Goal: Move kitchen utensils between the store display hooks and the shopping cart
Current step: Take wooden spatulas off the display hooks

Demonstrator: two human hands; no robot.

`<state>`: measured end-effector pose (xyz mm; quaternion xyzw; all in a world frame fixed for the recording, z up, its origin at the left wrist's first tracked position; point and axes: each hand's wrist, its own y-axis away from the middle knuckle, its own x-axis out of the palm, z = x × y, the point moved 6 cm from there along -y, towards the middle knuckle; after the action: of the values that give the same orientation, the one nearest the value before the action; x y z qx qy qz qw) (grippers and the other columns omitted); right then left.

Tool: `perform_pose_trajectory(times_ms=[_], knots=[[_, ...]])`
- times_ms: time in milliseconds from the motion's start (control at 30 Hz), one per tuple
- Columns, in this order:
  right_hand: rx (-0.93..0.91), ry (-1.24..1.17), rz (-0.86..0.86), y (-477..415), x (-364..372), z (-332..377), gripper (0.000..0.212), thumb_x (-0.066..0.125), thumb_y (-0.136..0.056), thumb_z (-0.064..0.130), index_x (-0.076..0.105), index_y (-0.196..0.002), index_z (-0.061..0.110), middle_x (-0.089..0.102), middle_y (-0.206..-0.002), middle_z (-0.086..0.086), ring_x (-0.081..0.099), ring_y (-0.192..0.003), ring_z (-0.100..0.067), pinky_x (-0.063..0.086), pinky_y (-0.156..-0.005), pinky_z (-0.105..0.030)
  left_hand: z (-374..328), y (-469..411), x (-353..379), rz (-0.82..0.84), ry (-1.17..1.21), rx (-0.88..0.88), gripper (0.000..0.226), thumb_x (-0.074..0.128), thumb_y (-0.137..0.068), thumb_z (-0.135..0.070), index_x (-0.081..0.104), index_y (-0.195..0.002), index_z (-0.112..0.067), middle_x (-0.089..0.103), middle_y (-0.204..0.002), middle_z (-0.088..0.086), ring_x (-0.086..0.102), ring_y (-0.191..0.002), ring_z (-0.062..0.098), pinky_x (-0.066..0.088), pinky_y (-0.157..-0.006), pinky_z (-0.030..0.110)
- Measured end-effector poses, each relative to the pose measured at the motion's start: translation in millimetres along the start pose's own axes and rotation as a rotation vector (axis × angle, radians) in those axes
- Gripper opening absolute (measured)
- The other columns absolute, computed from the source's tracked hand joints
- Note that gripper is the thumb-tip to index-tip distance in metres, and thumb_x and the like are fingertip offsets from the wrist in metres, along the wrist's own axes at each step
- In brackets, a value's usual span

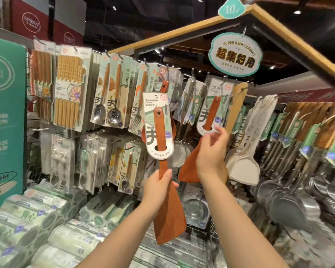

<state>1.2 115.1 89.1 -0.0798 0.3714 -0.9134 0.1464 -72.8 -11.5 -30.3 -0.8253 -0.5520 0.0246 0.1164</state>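
Note:
My left hand (159, 188) grips a reddish wooden spatula (167, 215) by its handle, just below its white and green card, and holds it upright in front of the display. A second wooden spatula (190, 167) hangs from a display hook (224, 80) at upper right, its card reading "Wooden". My right hand (211, 151) is at this hanging spatula, fingers curled around the lower edge of its card and the handle. The shopping cart is out of view.
Carded spoons (112, 97), forks and chopsticks (70, 89) hang on hooks to the left. White spatulas (246, 155), wooden boards and steel strainers (294, 207) hang at right. Wrapped rolls (37, 225) fill the shelf below. An oval sign (235, 55) hangs overhead.

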Motion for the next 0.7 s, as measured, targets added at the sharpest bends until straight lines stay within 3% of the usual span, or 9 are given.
perform_pose_trajectory(times_ms=[33, 100, 167, 233, 333, 400, 500, 600, 700], knots=[[-0.012, 0.024, 0.138, 9.5, 9.3, 11.9, 0.040, 0.053, -0.094, 0.018, 0.041, -0.132, 0.018, 0.054, -0.102, 0.003, 0.051, -0.090, -0.013, 0.041, -0.078, -0.009, -5.5, 3.5, 6.0, 0.019, -0.001, 0.018, 0.023, 0.049, -0.097, -0.027, 0.055, -0.077, -0.016, 0.069, -0.069, 0.003, 0.063, -0.062, 0.018, 0.051, -0.063, 0.028], [-0.019, 0.061, 0.338, 27.1, 22.7, 22.3, 0.068, 0.061, -0.090, 0.030, 0.023, -0.146, 0.026, 0.048, -0.129, -0.003, 0.052, -0.109, -0.017, 0.042, -0.092, -0.024, -18.7, 9.1, 17.5, 0.046, -0.066, 0.080, 0.024, 0.050, -0.096, -0.022, 0.057, -0.074, -0.018, 0.067, -0.071, -0.002, 0.064, -0.067, 0.008, 0.044, -0.054, 0.014], [0.001, 0.131, 0.432, 35.5, 25.4, 24.8, 0.089, 0.066, -0.084, 0.039, 0.006, -0.150, 0.035, 0.034, -0.147, -0.004, 0.042, -0.129, -0.020, 0.036, -0.097, -0.030, -30.4, 10.8, 29.1, 0.074, -0.118, 0.129, 0.019, 0.051, -0.095, -0.012, 0.057, -0.077, -0.016, 0.063, -0.079, -0.003, 0.065, -0.083, 0.008, 0.038, -0.052, 0.009], [0.017, 0.198, 0.435, 33.7, 18.8, 26.7, 0.097, 0.069, -0.081, 0.040, 0.000, -0.149, 0.039, 0.030, -0.150, -0.004, 0.037, -0.133, -0.023, 0.035, -0.097, -0.030, -40.1, 12.4, 39.8, 0.106, -0.141, 0.145, 0.007, 0.052, -0.091, -0.010, 0.057, -0.087, -0.012, 0.061, -0.088, 0.001, 0.059, -0.091, 0.015, 0.037, -0.054, 0.007], [-0.026, 0.207, 0.367, 24.3, 4.8, 30.3, 0.094, 0.069, -0.081, 0.034, 0.004, -0.149, 0.039, 0.034, -0.147, -0.006, 0.039, -0.131, -0.024, 0.035, -0.097, -0.030, -51.3, 14.6, 55.0, 0.167, -0.113, 0.173, 0.018, 0.052, -0.084, -0.024, 0.060, -0.093, -0.010, 0.065, -0.097, 0.006, 0.059, -0.098, 0.018, 0.038, -0.062, 0.022], [-0.021, 0.220, 0.347, 17.4, -2.6, 30.0, 0.090, 0.068, -0.082, 0.033, 0.009, -0.149, 0.037, 0.037, -0.144, -0.007, 0.042, -0.127, -0.024, 0.034, -0.094, -0.027, -57.5, 16.0, 64.5, 0.190, -0.130, 0.190, 0.018, 0.051, -0.089, -0.017, 0.061, -0.100, -0.008, 0.065, -0.102, 0.007, 0.057, -0.099, 0.016, 0.034, -0.066, 0.023], [-0.005, 0.213, 0.307, 7.2, -13.9, 30.0, 0.083, 0.066, -0.083, 0.030, 0.015, -0.148, 0.036, 0.039, -0.130, -0.006, 0.048, -0.115, -0.023, 0.032, -0.087, -0.023, -64.5, 15.3, 77.2, 0.217, -0.113, 0.211, 0.039, 0.048, -0.076, -0.029, 0.064, -0.102, -0.005, 0.067, -0.101, 0.009, 0.059, -0.097, 0.018, 0.037, -0.067, 0.024], [-0.011, 0.226, 0.272, -3.4, -22.5, 32.5, 0.078, 0.065, -0.084, 0.030, 0.020, -0.147, 0.035, 0.036, -0.114, 0.000, 0.045, -0.096, -0.017, 0.031, -0.082, -0.021, -70.0, 9.2, 87.0, 0.250, -0.153, 0.220, 0.012, 0.053, -0.088, -0.013, 0.064, -0.092, -0.011, 0.065, -0.087, 0.003, 0.057, -0.084, 0.014, 0.038, -0.056, 0.013], [-0.028, 0.252, 0.234, -16.7, -24.4, 31.9, 0.076, 0.065, -0.083, 0.035, 0.023, -0.147, 0.035, 0.043, -0.116, -0.005, 0.045, -0.097, -0.017, 0.037, -0.083, -0.024, -77.0, -0.6, 94.3, 0.280, -0.162, 0.236, 0.014, 0.053, -0.086, -0.016, 0.064, -0.093, -0.013, 0.069, -0.092, 0.005, 0.059, -0.087, 0.016, 0.042, -0.066, 0.024]])
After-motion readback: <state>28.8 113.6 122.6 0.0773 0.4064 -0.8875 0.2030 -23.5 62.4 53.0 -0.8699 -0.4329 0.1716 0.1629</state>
